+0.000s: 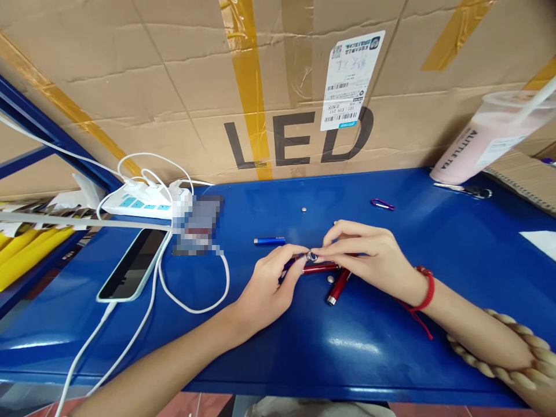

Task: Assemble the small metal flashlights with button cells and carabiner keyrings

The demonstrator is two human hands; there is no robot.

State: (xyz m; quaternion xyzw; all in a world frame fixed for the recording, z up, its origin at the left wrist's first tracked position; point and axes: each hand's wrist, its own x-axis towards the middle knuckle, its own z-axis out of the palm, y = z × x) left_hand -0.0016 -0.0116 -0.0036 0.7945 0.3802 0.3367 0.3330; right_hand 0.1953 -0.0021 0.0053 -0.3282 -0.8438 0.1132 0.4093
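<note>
In the head view, my left hand (278, 275) is closed around a short dark-blue tube with a silver threaded end (310, 255), like a pen-light body. The fingertips of my right hand (373, 252) are pinched together at that metal end; what lies between them is too small to make out. Just below the hands, a red metal tube (319, 269) lies sideways, and another red tube with a silver tip (339, 288) lies slantwise. Beside them rests a small silver button cell (330, 279). A blue tube piece (269, 241) lies beyond my left hand, and another button cell (304, 209) sits farther back.
A purple carabiner (382, 204) lies at the back right, near keys (463, 190) and a pink drink cup (469, 142). On the left are a phone (132, 263), white cables (228, 284) and a power strip (139, 200). A large cardboard box (182, 87) stands behind the blue table (278, 347).
</note>
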